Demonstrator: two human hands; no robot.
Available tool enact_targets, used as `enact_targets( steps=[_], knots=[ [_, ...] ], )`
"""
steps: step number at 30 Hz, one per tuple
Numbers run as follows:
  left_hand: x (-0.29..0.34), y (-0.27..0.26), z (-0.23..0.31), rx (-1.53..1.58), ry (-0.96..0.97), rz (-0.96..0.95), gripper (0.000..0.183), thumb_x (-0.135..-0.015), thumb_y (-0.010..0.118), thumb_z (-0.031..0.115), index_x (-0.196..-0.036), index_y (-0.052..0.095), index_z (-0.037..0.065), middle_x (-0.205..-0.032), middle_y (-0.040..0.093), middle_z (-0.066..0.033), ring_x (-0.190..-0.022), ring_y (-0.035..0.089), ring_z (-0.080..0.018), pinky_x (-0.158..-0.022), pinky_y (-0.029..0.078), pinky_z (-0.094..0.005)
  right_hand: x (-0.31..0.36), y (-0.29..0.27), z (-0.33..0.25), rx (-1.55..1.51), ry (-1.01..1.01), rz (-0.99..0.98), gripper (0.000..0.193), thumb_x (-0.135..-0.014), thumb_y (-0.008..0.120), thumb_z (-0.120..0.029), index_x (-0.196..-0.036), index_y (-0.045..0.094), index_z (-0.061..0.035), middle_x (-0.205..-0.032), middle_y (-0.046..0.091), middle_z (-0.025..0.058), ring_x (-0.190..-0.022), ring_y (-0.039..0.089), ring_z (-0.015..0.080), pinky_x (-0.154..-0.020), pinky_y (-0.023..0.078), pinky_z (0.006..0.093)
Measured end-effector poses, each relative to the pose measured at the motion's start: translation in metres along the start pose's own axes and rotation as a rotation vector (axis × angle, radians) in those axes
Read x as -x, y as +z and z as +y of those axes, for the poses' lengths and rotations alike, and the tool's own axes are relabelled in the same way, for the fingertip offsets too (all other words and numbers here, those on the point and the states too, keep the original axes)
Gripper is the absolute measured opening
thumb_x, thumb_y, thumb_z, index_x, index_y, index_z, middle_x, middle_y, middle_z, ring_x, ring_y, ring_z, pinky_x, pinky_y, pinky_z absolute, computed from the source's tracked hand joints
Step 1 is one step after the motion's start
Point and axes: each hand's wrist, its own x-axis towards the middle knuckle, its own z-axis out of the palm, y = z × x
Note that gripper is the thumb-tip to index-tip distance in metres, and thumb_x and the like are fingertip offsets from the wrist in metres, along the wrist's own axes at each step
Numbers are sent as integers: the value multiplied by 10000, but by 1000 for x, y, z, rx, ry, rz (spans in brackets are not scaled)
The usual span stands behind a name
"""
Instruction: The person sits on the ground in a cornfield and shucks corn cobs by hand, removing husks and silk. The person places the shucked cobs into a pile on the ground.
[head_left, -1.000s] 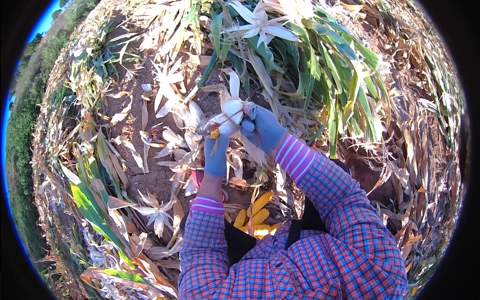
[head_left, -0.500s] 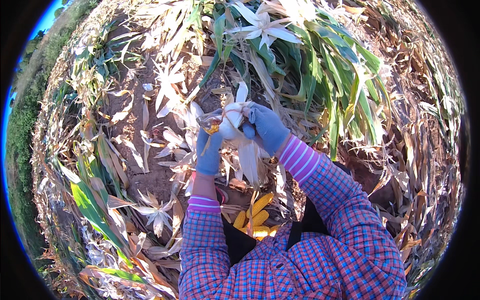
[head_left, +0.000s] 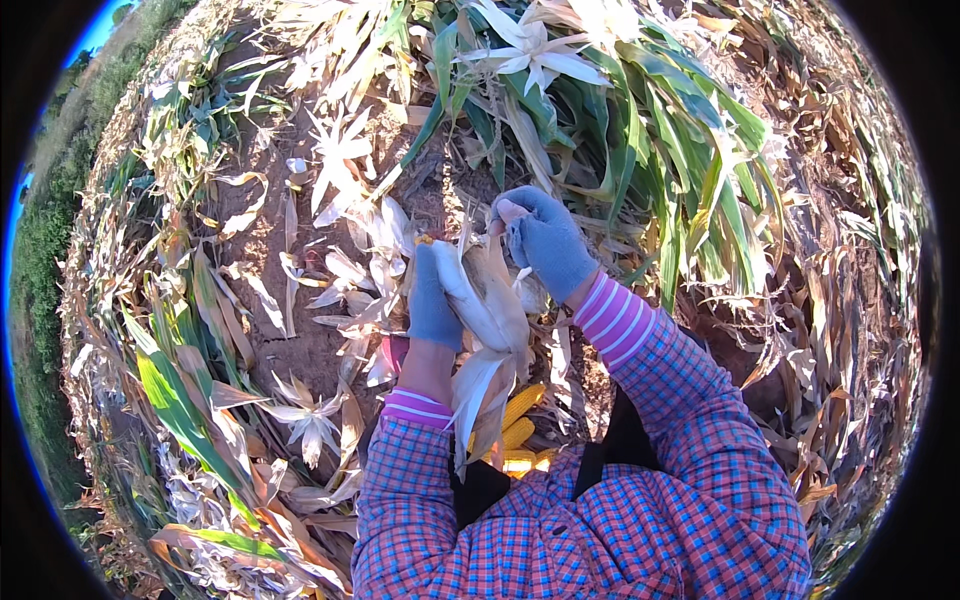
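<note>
My left hand (head_left: 436,305), in a blue-grey glove, is closed around an ear of corn. A bit of yellow corn (head_left: 425,240) shows at its upper end. Pale, loosened husk leaves (head_left: 490,315) hang from the ear down past my left wrist, hiding most of it. To the right and slightly higher is my right hand (head_left: 550,245), gloved alike. Its fingers are bent together at the upper tip of a husk leaf, seemingly pinching it. Several husked yellow cobs (head_left: 520,405) lie on the ground close in front of my body.
Green-leaved cut corn stalks (head_left: 640,150) lie in a heap ahead and to the right. An opened white husk (head_left: 533,52) rests on top. Dry husks (head_left: 310,425) and leaves litter the brown soil (head_left: 300,365) at left. Green bushes (head_left: 50,270) stand at the far left edge.
The husk leaves have been pulled open and now hang down toward me. My right hand has moved slightly right, away from my left, which has come a little nearer to my body.
</note>
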Motion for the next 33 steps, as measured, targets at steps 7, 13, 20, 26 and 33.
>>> enact_targets(
  steps=[7, 13, 20, 26, 33],
  knots=[
    [-7, -10, -6, 42, -88, -15, 389, -973, 541, 416, -1192, 552, 95, -1066, 606, -39, -941, 606, -141, -833, 513, -291, 20, 7, -6, 327, -244, -154, 178, -897, 610, -122, -1057, 610, -44, -854, 637, 68, -737, 614, 173, -668, 489, 293],
    [-22, -23, -17, 101, -93, -59, 495, -971, 474, 503, -1229, 528, 84, -1136, 626, -107, -1010, 639, -240, -877, 547, -386, 23, 24, 25, 775, -346, -156, 448, -794, 677, -198, -1215, 570, -88, -790, 636, 160, -731, 651, 306, -698, 513, 393],
    [-2, -1, 1, 185, -166, -129, 373, -998, 472, 414, -1184, 527, 95, -1087, 619, -82, -939, 646, -198, -807, 560, -335, 17, 19, 6, 726, -131, -305, 498, -820, 649, -209, -1291, 507, -133, -728, 620, 116, -676, 625, 260, -661, 492, 365],
    [-7, -13, -1, 108, -136, -155, 355, -1001, 463, 421, -1151, 529, 106, -1056, 618, -73, -916, 636, -174, -783, 549, -321, 23, 24, 15, 584, -181, -197, 492, -802, 701, -144, -1265, 536, -119, -631, 555, 60, -562, 541, 158, -574, 454, 320],
    [-3, -8, 5, 24, -44, -142, 380, -1008, 462, 392, -1210, 535, 79, -1094, 629, -92, -954, 641, -196, -825, 548, -325, 22, 29, 12, 557, -185, -190, 424, -817, 686, -73, -1221, 555, -91, -677, 586, 63, -591, 572, 116, -567, 467, 292]
  ],
)
